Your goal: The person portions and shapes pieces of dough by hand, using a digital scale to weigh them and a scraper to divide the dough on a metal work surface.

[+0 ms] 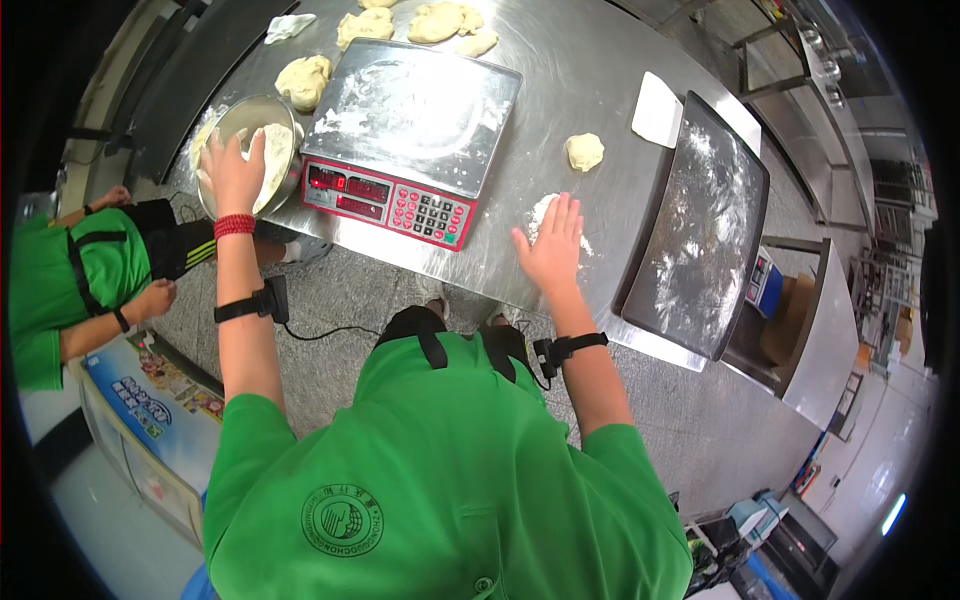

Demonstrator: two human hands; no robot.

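Observation:
My left hand (pixel 234 172) is over the mouth of a metal bowl (pixel 289 180) with white flour (pixel 276 154) in it. Its fingers are spread; whether the fingertips touch the flour is hard to tell. On the steel table (pixel 480 281), my right hand (pixel 553 244) lies palm down, thumb apart, over a patch of scattered flour (pixel 541 214). Just beyond that hand sits a small ball of dough (pixel 584 152). Between my hands stands a red digital scale (pixel 420 112), its flat metal pan dusted with flour and its display lit.
Dough lumps (pixel 303 82) and larger dough pieces (pixel 435 22) lie behind the scale, near a white cloth (pixel 289 28). At right are a white scraper (pixel 658 110) and a floured dark baking tray (pixel 697 225). A person in green (pixel 112 262) is at left, beside a chest freezer (pixel 150 405).

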